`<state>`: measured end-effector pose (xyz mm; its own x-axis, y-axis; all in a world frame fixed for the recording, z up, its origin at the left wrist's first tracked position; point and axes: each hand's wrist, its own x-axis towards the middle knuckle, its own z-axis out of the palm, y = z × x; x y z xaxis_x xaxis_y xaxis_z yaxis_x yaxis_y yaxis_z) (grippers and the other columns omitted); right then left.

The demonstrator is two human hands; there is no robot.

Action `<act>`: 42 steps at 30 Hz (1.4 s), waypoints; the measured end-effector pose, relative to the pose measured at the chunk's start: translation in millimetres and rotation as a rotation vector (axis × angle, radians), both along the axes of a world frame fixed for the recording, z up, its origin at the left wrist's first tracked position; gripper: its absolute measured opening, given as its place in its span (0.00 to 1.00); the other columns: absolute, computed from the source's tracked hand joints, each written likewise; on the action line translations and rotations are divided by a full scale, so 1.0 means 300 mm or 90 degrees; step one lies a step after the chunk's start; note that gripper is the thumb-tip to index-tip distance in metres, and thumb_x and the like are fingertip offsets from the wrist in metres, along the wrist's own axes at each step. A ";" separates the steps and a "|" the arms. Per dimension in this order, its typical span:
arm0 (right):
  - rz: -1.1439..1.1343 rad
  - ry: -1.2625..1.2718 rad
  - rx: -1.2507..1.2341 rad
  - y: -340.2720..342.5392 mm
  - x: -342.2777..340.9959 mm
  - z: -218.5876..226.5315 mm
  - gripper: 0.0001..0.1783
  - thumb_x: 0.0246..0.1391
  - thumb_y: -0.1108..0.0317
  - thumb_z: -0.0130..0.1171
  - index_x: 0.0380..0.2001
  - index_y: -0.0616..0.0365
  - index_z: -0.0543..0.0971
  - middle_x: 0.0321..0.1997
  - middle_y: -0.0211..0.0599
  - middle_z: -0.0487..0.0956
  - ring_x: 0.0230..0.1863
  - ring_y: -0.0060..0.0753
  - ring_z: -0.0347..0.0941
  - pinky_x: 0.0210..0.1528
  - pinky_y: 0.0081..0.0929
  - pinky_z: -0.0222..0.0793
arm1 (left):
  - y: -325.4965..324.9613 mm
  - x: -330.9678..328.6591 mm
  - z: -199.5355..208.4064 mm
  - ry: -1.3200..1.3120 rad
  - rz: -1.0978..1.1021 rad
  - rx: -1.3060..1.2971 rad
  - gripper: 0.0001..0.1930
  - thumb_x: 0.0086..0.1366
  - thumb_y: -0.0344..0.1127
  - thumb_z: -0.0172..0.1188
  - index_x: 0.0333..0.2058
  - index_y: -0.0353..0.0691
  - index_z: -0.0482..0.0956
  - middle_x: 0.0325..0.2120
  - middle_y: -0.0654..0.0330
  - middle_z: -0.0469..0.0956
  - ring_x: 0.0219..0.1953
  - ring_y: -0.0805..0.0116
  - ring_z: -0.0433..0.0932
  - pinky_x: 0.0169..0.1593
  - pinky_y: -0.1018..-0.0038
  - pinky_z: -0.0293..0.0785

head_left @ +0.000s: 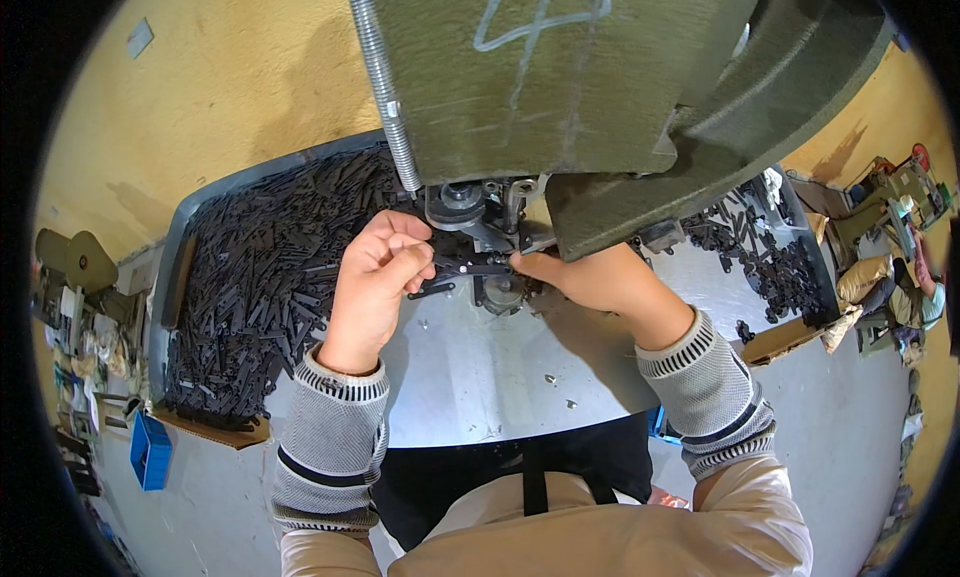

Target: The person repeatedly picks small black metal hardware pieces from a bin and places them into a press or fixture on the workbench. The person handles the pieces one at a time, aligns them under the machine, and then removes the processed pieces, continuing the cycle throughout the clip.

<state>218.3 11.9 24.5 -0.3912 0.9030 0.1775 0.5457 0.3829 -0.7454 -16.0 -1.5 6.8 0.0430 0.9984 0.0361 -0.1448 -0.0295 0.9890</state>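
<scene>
Under the head of a green press (530,87), a thin black metal strip (478,270) with shiny round spots lies across the small work point. My left hand (382,267) is closed, thumb and forefinger pinching at the strip's left end. My right hand (600,280) reaches in from the other side, its thumb at the strip's right end; its other fingers are mostly hidden behind the thumb and the machine. Just above the strip sit the press's round dark part (455,205) and a metal pin (514,207). A round metal base (502,295) stands below it.
A large heap of black metal strips (270,267) fills the left of the metal worktable (450,387). Smaller black parts (780,272) are piled at the right. A coil spring (383,82) runs down beside the press. A blue crate (151,452) stands on the floor.
</scene>
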 end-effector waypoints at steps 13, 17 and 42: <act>-0.071 0.592 -0.391 0.010 0.080 -0.088 0.06 0.60 0.73 0.52 0.36 0.65 0.77 0.31 0.39 0.79 0.31 0.30 0.76 0.34 0.26 0.77 | 0.012 -0.053 -0.006 0.383 -0.056 -0.010 0.07 0.56 0.26 0.62 0.32 0.32 0.75 0.23 0.61 0.76 0.25 0.77 0.73 0.29 0.81 0.69; -0.070 0.523 -0.424 0.016 0.086 -0.074 0.07 0.60 0.73 0.52 0.38 0.65 0.76 0.33 0.44 0.79 0.33 0.35 0.78 0.36 0.29 0.79 | 0.005 -0.079 -0.008 0.565 -0.122 -0.012 0.05 0.51 0.25 0.66 0.25 0.33 0.79 0.22 0.59 0.76 0.23 0.74 0.74 0.29 0.78 0.71; 0.041 0.722 -0.436 0.029 0.115 -0.098 0.06 0.60 0.67 0.52 0.38 0.56 0.73 0.29 0.32 0.75 0.27 0.24 0.71 0.24 0.14 0.63 | -0.032 -0.039 0.011 0.680 -0.253 0.172 0.06 0.47 0.24 0.63 0.26 0.32 0.77 0.22 0.57 0.73 0.23 0.66 0.73 0.29 0.73 0.70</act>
<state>252.9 20.7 -4.8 -0.3744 0.9260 -0.0482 -0.5082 -0.2484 -0.8246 -27.6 -11.1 10.0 0.4871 0.8733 0.0021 0.7095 -0.3971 0.5823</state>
